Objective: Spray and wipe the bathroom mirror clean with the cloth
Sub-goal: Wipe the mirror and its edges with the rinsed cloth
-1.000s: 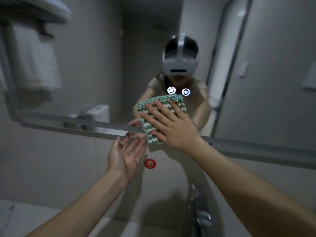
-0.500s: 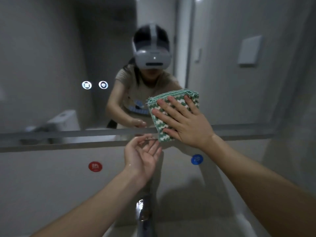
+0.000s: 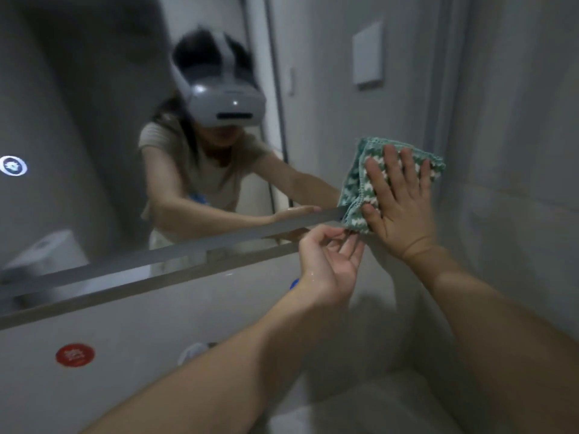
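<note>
Cloth [image 3: 360,186] pressed flat (fingers straight) on mirror [image 3: 94,120] by right hand [image 3: 396,202].

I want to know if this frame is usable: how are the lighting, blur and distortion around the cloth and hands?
Head view: dim, flat grey light with no glare; right hand and green cloth fairly sharp against the mirror; left hand slightly soft; the reflected headset is motion-smeared; wide-angle lens tilts and bows the mirror's lower edge.

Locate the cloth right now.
In the head view, the green-and-white cloth is right of centre, pressed flat against the mirror by the right hand, at the mirror's lower edge just above the left hand.
</note>
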`<state>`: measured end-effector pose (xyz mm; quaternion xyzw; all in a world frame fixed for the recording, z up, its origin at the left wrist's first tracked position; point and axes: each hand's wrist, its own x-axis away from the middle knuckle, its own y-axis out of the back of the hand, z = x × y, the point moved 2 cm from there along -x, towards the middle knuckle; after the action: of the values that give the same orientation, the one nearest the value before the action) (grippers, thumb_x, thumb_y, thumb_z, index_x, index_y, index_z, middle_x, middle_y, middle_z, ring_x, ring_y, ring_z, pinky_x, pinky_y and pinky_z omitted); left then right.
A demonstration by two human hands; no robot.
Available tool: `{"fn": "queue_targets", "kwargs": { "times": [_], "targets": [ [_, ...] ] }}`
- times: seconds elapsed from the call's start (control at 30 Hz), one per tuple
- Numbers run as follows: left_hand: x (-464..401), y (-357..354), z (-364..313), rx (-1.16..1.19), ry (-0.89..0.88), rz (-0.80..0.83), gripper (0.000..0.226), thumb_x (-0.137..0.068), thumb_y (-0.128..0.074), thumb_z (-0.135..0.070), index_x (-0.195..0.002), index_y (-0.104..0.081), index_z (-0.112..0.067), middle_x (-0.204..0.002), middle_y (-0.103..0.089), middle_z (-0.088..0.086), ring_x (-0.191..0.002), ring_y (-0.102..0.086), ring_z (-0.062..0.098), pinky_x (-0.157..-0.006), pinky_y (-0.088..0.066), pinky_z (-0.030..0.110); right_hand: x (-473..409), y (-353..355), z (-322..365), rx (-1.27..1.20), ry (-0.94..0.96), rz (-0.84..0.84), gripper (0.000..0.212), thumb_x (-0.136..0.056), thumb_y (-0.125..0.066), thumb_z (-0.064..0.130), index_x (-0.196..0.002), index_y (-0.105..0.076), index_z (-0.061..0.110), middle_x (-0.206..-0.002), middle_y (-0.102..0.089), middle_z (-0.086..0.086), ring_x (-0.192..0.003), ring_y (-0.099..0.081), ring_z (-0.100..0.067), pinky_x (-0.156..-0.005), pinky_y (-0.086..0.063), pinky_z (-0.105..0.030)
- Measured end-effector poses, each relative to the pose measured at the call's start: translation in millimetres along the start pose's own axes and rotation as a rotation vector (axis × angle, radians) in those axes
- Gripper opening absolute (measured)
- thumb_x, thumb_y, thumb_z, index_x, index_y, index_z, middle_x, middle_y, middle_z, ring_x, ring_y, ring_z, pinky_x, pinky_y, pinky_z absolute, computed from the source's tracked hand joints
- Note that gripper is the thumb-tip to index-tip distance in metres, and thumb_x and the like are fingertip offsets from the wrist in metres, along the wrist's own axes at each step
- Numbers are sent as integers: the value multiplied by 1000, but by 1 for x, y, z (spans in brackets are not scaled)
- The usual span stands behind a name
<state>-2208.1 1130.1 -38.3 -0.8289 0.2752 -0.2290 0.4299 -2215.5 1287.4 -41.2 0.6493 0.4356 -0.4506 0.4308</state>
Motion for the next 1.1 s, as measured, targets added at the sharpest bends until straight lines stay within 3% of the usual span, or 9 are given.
{"fn": "queue_targets", "kwargs": {
  "times": [0.13,0.2,0.3,0.47,0.6,0.77,0.87,0.97,1.1],
  "targets": [
    [-18,-8,21,-6,56,28,15,-76,-41,-2,-87,-50,-2,-111,-57,12,-121,-52,27,-111,-31,36,9,0,-26,-75,-221,10,55,-102,-15,48,-152,3,32,-155,-13,-17,-146,-3,-29,-117,-1,-44],
    [-23,-12,28,-14,75,55,16,-71,-44,-1,-85,-51,-2,-111,-56,11,-125,-50,27,-112,-30,36,10,1,-27,-89,-259,14,55,-102,-14,47,-152,1,31,-151,-18,-20,-141,-10,-36,-116,-5,-46],
    [-26,-16,33,-44,97,82,15,-73,-42,0,-83,-52,-4,-106,-56,8,-123,-50,24,-111,-29,33,7,7,-18,-111,-327,55,57,-101,-11,50,-151,-8,23,-155,-13,-16,-143,-5,-34,-116,0,-44],
    [-14,-17,10,-122,216,162,12,-57,-47,-5,-68,-48,-9,-92,-50,9,-88,-51,24,-99,-34,31,-39,16,23,-163,-481,11,61,-100,-12,50,-150,-17,15,-157,-15,-17,-144,-8,-34,-116,2,-44],
    [12,-10,-33,-260,309,262,42,-60,-52,-17,-101,-49,-9,-111,-49,12,-106,-47,26,-101,-36,33,-89,21,59,-152,-447,-31,62,-100,-13,49,-150,-21,12,-157,-18,-18,-144,-10,-34,-116,2,-45],
    [61,18,-106,-433,171,248,39,-62,-56,-18,-101,-55,-9,-98,-60,10,-92,-58,22,-97,-40,30,-120,26,119,-154,-471,-44,62,-101,-13,48,-150,-22,11,-156,-20,-19,-143,-12,-35,-115,-7,-49],
    [89,36,-146,-399,103,230,24,-61,-56,-12,-84,-50,-13,-87,-37,6,-81,-50,20,-84,-42,26,-147,27,175,-144,-387,-29,61,-101,-13,48,-150,-21,12,-155,-22,-19,-143,-11,-34,-115,-1,-47],
    [112,56,-185,-371,11,171,24,-59,-60,-11,-79,-48,-14,-96,-43,9,-85,-51,21,-88,-46,28,-170,29,233,-141,-335,-18,58,-101,-15,47,-150,-18,15,-156,-20,-16,-144,-10,-33,-116,-1,-50],
    [150,89,-221,-380,-23,114,46,-60,-57,-13,-106,-58,-7,-113,-60,18,-104,-59,27,-96,-44,32,-174,30,287,-163,-405,-11,59,-101,-13,47,-150,-17,15,-156,-21,-16,-143,-9,-32,-116,-2,-49]
  ]
}}
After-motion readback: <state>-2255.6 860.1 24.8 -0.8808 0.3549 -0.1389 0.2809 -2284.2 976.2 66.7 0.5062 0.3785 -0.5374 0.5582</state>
